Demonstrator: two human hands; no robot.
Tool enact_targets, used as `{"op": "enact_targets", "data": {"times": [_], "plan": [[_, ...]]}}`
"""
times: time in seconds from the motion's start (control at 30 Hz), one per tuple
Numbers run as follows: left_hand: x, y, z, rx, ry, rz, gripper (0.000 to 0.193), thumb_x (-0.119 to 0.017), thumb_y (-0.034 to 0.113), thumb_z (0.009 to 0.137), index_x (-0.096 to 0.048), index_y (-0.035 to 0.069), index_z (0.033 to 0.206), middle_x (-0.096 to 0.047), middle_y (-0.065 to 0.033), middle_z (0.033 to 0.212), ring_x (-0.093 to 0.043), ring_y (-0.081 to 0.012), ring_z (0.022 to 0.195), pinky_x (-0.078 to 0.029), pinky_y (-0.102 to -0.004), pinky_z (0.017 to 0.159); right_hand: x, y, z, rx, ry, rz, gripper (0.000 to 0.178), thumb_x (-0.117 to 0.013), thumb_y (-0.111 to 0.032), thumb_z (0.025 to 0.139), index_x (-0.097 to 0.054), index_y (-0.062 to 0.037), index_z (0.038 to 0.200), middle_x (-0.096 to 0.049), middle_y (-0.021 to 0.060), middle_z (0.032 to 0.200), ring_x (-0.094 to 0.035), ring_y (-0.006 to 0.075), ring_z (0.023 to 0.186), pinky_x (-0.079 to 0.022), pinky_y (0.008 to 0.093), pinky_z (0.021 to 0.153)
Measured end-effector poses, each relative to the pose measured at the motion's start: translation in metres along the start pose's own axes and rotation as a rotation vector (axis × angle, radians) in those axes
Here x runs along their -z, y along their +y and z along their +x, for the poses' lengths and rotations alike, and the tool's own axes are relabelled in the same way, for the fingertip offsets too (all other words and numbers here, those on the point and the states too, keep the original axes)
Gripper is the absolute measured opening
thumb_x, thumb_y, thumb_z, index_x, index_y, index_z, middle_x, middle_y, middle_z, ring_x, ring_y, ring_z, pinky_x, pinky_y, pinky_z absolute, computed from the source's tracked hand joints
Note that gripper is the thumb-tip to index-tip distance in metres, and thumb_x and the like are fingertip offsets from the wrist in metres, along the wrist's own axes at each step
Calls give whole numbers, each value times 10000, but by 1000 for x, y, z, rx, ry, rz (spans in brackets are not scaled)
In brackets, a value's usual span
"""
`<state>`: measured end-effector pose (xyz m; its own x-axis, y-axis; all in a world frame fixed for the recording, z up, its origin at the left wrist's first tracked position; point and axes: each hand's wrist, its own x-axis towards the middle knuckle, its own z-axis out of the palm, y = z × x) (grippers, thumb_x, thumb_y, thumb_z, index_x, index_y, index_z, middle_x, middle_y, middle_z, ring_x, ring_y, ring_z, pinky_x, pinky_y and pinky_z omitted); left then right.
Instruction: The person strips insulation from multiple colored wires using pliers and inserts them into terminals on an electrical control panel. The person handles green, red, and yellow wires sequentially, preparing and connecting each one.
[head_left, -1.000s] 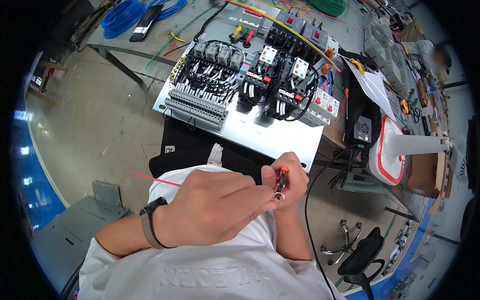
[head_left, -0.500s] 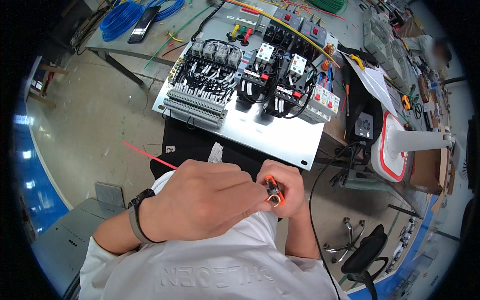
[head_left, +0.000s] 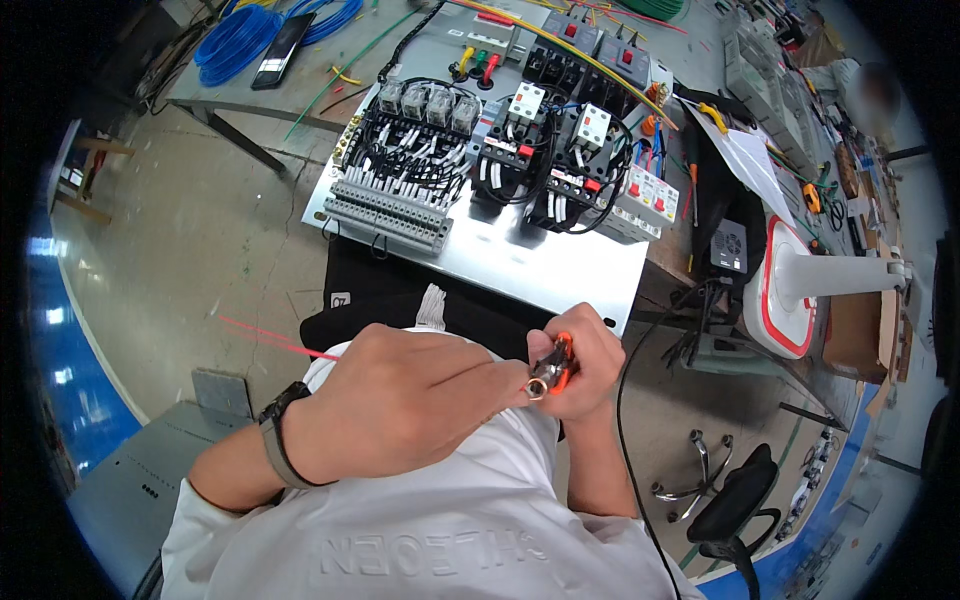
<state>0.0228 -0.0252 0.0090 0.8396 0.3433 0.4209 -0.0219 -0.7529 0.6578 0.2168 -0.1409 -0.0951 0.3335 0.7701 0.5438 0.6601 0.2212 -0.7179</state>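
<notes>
**Pinching a red wire (head_left: 290, 346), gripping orange-handled pliers (head_left: 550, 367)**

At the lower middle of the frame, pinching the red wire in the left hand (head_left: 400, 402), with fingers curled closed and knuckles up. Letting the wire trail out behind that hand toward the left of the frame. Showing, near the centre, a bare copper loop (head_left: 536, 389) right at the tip of the pliers; cannot tell whether clamped there by the jaws. Clasping the pliers in the right hand (head_left: 587, 365), curled tight around them, just beside the left fingertips. Wearing a dark watch (head_left: 283, 402) on the left wrist. Facing, across the upper middle, a metal panel (head_left: 560, 272) crowded with switches (head_left: 645, 195) and a grey row of terminals (head_left: 390, 213). Having a black phone (head_left: 283, 50) near a coil of blue wire (head_left: 230, 52) at upper left, white paper (head_left: 750, 163) at upper right and a black chair (head_left: 737, 492) at lower right.
</notes>
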Motion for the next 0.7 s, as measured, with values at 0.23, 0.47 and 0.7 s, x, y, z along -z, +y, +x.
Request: {"op": "enact_targets", "data": {"times": [0.23,0.47,0.7], "plan": [[-2,0,-3,95,56,-85,160,-820,46,913,-766,21,1061,-713,-98,759,-659,-258,590,-501,-351,534,21,5,3,-116,-371,258,271,-730,67,639,-672,-14,891,-573,101,774,-567,265,638,-441,352,583],[-3,1,-2,90,54,-94,178,-812,37,915,-766,4,1084,-734,-109,791,-674,-260,603,-516,-347,548,18,-3,6,-118,-343,321,270,-748,58,628,-668,-20,873,-576,93,770,-561,255,625,-423,346,565],[-1,1,-4,84,31,-89,214,-820,25,898,-763,-10,1102,-728,-112,774,-686,-262,598,-526,-348,548,14,-3,6,-93,-331,315,263,-776,28,621,-664,-27,852,-553,81,724,-534,241,579,-393,339,527]]}}
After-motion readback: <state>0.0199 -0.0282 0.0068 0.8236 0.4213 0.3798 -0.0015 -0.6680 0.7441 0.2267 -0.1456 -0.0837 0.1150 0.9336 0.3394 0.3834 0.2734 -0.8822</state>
